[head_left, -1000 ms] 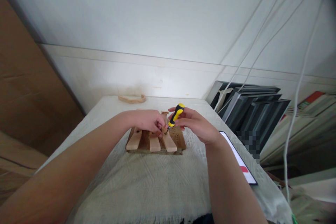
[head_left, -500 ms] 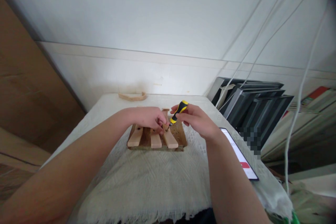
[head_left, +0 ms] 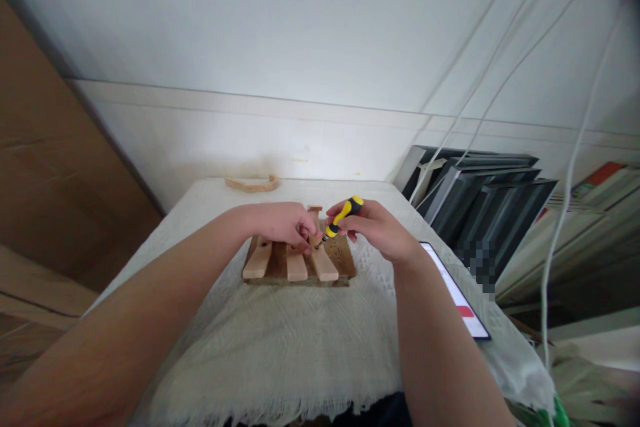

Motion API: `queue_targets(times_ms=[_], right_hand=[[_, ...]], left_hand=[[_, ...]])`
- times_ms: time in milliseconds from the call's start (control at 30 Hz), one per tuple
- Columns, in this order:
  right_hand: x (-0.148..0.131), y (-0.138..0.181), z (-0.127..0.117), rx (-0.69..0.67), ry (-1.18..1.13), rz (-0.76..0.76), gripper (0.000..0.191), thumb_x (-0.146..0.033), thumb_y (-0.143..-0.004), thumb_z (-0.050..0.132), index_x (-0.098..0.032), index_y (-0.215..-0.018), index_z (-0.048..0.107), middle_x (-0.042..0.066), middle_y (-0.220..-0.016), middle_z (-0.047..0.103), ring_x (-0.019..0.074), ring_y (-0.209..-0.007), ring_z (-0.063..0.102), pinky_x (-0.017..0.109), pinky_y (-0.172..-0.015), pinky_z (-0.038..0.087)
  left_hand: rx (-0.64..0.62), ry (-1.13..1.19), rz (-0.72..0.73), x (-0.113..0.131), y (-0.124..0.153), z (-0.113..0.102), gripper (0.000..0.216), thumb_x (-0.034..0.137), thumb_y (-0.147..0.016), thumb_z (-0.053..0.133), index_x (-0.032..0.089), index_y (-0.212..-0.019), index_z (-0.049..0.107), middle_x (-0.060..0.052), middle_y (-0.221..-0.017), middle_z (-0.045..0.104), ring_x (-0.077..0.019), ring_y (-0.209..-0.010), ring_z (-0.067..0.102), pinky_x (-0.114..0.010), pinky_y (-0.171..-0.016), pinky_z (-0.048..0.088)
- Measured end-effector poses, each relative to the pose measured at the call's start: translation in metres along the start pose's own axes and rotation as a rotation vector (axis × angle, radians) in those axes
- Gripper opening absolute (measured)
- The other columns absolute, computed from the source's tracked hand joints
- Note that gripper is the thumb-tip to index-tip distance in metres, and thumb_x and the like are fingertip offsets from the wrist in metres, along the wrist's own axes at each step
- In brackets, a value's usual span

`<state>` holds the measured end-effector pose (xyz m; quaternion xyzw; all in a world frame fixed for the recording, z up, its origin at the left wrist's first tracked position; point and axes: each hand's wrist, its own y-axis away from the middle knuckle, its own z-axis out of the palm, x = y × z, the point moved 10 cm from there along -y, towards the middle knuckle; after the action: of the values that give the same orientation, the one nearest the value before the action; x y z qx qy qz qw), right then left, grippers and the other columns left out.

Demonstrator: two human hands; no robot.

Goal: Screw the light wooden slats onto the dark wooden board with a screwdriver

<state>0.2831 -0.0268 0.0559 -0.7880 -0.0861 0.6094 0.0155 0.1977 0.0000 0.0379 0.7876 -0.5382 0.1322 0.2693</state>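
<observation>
A yellow and black screwdriver (head_left: 345, 215) leans in my right hand (head_left: 379, 230), its fingers closed around the handle. Its tip meets a dark screw or hole in the rightmost pale wooden piece (head_left: 326, 268). Close by the tip, my left hand (head_left: 287, 223) has its fingers curled and pressed together over the wood; what they pinch, if anything, is hidden. Two more pale pieces, one in the middle (head_left: 297, 269) and one at the left (head_left: 258, 263), lie on a brown wooden board (head_left: 345, 255) with small holes. My left hand covers part of them.
A curved wooden strip (head_left: 251, 184) lies at the back of the cloth-covered table (head_left: 280, 347). To the right, a phone (head_left: 463, 303) lies by my forearm. Dark framed panels (head_left: 480, 193) lean against the wall, with white cables (head_left: 565, 200) hanging near them.
The screwdriver handle has turned, showing its yellow and black parts differently, and tilts slightly more to the right with my right hand. My left hand stays in place.
</observation>
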Motion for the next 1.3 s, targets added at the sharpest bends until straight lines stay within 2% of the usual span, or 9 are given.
queue_targets(times_ms=[100,300,533,667,767,933,1067,1200,1300], right_hand=[[-0.001,-0.001,0.002,-0.019,0.076,0.003,0.022,-0.036,-0.075,0.062,-0.016,-0.085,0.066,0.001,-0.07,0.061,0.0122,-0.059,0.05,0.027,-0.054,0.037],[-0.005,-0.002,-0.015,0.248,0.45,0.039,0.045,-0.059,-0.075,0.059,-0.018,-0.061,0.053,-0.001,-0.058,0.05,0.012,-0.056,0.042,0.027,-0.052,0.029],[0.005,-0.001,0.008,-0.081,0.162,-0.009,0.029,-0.043,-0.079,0.06,-0.019,-0.093,0.066,0.004,-0.087,0.066,0.0163,-0.077,0.056,0.029,-0.07,0.041],[0.009,-0.002,-0.006,0.09,0.387,0.082,0.038,-0.054,-0.074,0.064,-0.018,-0.062,0.06,0.0,-0.058,0.054,0.0131,-0.057,0.045,0.028,-0.053,0.033],[0.003,-0.001,-0.012,0.212,0.494,0.095,0.042,-0.055,-0.071,0.066,-0.018,-0.056,0.054,-0.002,-0.052,0.047,0.0103,-0.05,0.038,0.027,-0.048,0.025],[0.001,-0.002,-0.01,0.205,0.415,0.054,0.037,-0.053,-0.074,0.064,-0.017,-0.069,0.063,0.001,-0.063,0.058,0.0128,-0.058,0.047,0.028,-0.054,0.033],[-0.003,-0.002,0.007,0.034,0.14,-0.005,0.033,-0.045,-0.076,0.065,-0.018,-0.095,0.065,0.0,-0.073,0.059,0.0115,-0.062,0.048,0.026,-0.057,0.036],[-0.006,0.002,0.01,-0.01,-0.005,0.021,0.025,-0.042,-0.082,0.057,-0.018,-0.084,0.061,-0.004,-0.062,0.047,0.0101,-0.055,0.04,0.025,-0.051,0.03],[-0.01,0.002,0.006,0.018,0.001,-0.026,0.02,-0.038,-0.08,0.058,-0.018,-0.081,0.059,-0.002,-0.068,0.052,0.0106,-0.059,0.044,0.026,-0.056,0.034]], left_hand=[[-0.004,0.001,-0.006,-0.001,0.0,0.001,0.017,0.033,-0.073,0.065,0.016,-0.071,0.065,0.004,-0.059,0.055,-0.0084,-0.052,0.042,-0.023,-0.051,0.026],[-0.03,0.036,-0.005,-0.004,0.0,0.005,0.02,0.036,-0.074,0.063,0.017,-0.072,0.066,0.004,-0.059,0.056,-0.0084,-0.052,0.042,-0.023,-0.051,0.027],[0.006,0.014,0.015,0.001,0.0,0.0,0.017,0.031,-0.073,0.065,0.016,-0.067,0.063,0.005,-0.056,0.052,-0.0081,-0.051,0.04,-0.023,-0.05,0.025],[-0.006,0.026,0.029,0.003,0.0,0.001,0.019,0.034,-0.074,0.064,0.017,-0.067,0.063,0.004,-0.056,0.053,-0.0079,-0.05,0.039,-0.023,-0.049,0.023],[-0.013,0.033,0.024,0.001,0.0,0.002,0.017,0.033,-0.073,0.065,0.017,-0.069,0.065,0.004,-0.057,0.054,-0.0079,-0.05,0.039,-0.023,-0.049,0.024],[-0.016,0.061,0.025,-0.001,-0.001,0.003,0.017,0.034,-0.074,0.064,0.017,-0.07,0.066,0.004,-0.056,0.052,-0.0083,-0.049,0.039,-0.023,-0.049,0.024],[-0.008,0.047,0.006,-0.004,-0.002,0.002,0.019,0.035,-0.072,0.065,0.017,-0.071,0.069,0.004,-0.058,0.056,-0.0086,-0.051,0.041,-0.023,-0.051,0.026],[0.015,0.023,-0.006,-0.004,-0.003,0.0,0.02,0.035,-0.072,0.066,0.016,-0.068,0.068,0.004,-0.056,0.055,-0.0082,-0.051,0.041,-0.023,-0.052,0.026],[0.017,0.01,-0.004,-0.003,-0.004,0.0,0.018,0.032,-0.072,0.065,0.015,-0.068,0.068,0.004,-0.054,0.053,-0.008,-0.05,0.04,-0.023,-0.051,0.024]])
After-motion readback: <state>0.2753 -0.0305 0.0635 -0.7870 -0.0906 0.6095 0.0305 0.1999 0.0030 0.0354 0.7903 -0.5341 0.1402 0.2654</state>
